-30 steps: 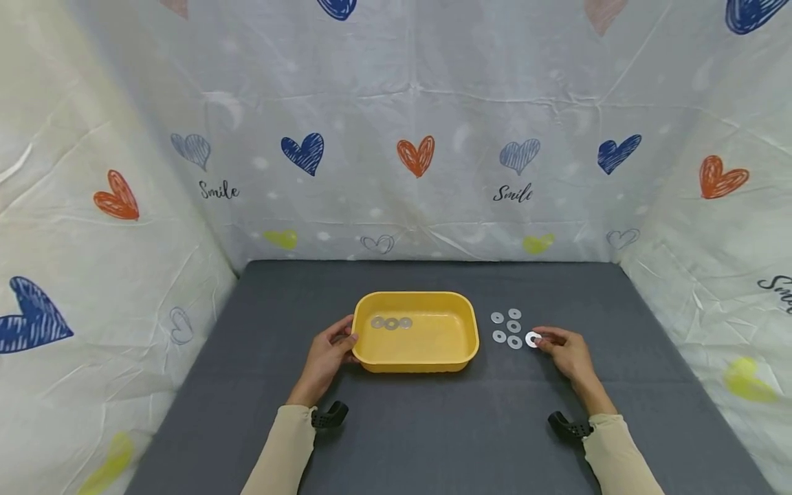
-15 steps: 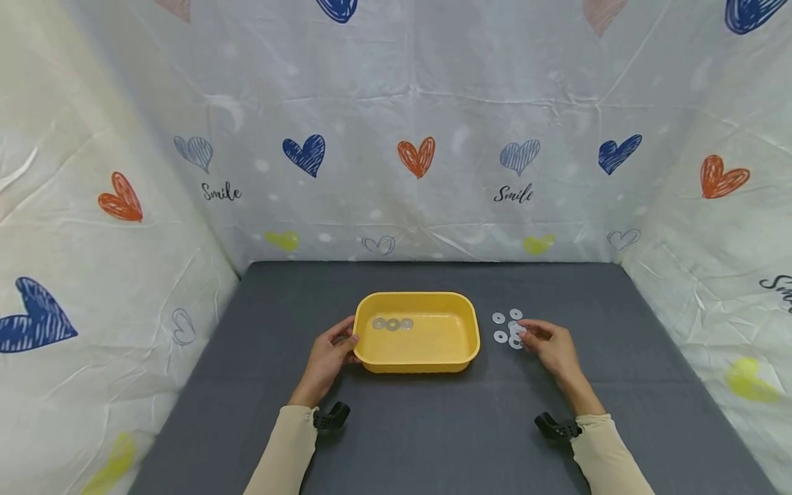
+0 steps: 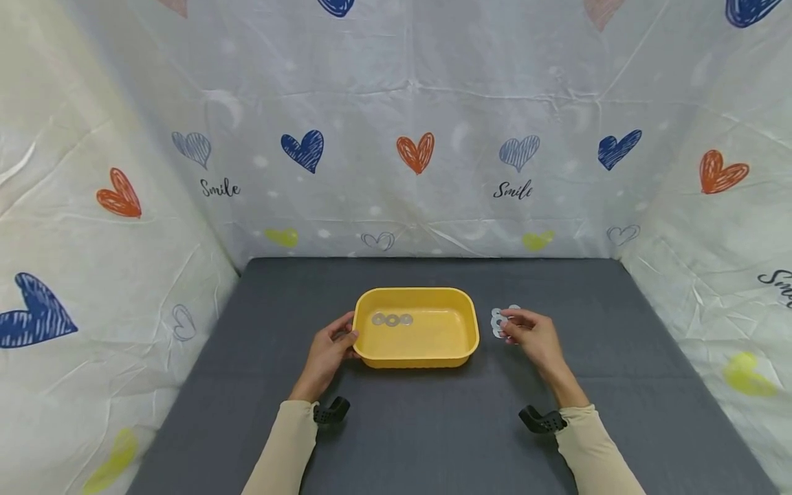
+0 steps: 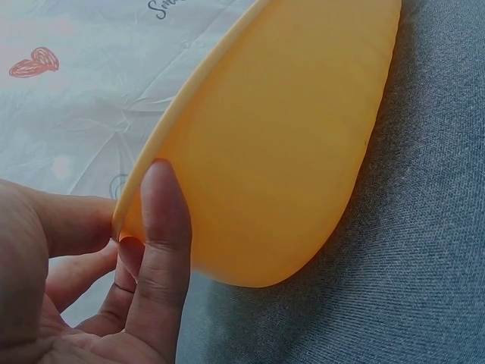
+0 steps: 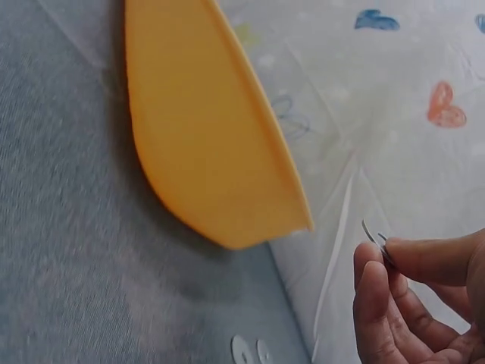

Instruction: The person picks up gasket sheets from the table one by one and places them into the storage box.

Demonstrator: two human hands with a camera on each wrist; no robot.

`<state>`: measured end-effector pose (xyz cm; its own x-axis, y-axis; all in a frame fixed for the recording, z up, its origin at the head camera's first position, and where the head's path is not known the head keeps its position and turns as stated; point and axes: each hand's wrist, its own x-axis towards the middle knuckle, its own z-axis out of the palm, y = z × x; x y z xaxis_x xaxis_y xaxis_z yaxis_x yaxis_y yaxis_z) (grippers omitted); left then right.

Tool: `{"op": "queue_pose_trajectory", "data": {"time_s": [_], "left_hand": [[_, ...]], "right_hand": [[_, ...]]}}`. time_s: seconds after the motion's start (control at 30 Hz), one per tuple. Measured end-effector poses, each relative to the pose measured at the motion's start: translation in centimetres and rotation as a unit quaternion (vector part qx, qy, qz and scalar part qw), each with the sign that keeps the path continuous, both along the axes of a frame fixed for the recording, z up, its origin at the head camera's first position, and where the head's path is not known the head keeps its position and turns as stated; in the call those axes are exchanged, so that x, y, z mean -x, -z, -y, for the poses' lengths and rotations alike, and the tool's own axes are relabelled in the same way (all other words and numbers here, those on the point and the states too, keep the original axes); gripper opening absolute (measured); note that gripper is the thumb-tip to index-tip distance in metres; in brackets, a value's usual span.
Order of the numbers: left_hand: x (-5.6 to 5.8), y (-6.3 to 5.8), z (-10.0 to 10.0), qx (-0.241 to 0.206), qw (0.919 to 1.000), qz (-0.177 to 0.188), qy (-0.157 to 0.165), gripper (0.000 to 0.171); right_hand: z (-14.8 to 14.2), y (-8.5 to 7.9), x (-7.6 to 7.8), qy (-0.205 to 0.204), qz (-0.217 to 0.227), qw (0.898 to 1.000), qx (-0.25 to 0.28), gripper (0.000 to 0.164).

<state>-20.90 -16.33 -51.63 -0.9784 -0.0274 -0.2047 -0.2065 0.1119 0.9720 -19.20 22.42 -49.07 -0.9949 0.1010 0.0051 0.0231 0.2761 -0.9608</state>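
Note:
A yellow plastic tray (image 3: 436, 344) sits on the dark cloth, and three flat metal washers (image 3: 392, 320) lie in a row inside it. My left hand (image 3: 324, 354) pinches the tray's left rim between thumb and fingers, seen close in the left wrist view. Right of the tray, my right hand (image 3: 537, 340) pinches a washer (image 5: 368, 230) edge-on between thumb and fingertips. That hand hovers over several loose washers (image 5: 241, 350) and hides most of them in the head view. Whether a second washer is in the pinch, I cannot tell.
A dark grey cloth (image 3: 427, 433) covers the table. White sheets (image 3: 346, 199) printed with hearts hang behind and at both sides. Each wrist wears a black band, the left one (image 3: 332, 411) and the right one (image 3: 541, 419).
My right hand has moved left with the pinched washer, from beside the loose washers to over them. My left hand and the tray have stayed in place.

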Motion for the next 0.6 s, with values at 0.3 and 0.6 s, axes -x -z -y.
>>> {"op": "queue_pose_trajectory", "data": {"time_s": [0.3, 0.6], "left_hand": [[-0.2, -0.1, 0.1, 0.003, 1.0, -0.003, 0.002, 0.051], [-0.1, 0.0, 0.1, -0.005, 0.9999, -0.01, 0.007, 0.051]], "right_hand": [[1.7, -0.9, 0.4, -0.022, -0.008, 0.999, 0.028, 0.027], [3.7, -1.6, 1.0, -0.033, 0.008, 0.997, 0.064, 0.028]]}}
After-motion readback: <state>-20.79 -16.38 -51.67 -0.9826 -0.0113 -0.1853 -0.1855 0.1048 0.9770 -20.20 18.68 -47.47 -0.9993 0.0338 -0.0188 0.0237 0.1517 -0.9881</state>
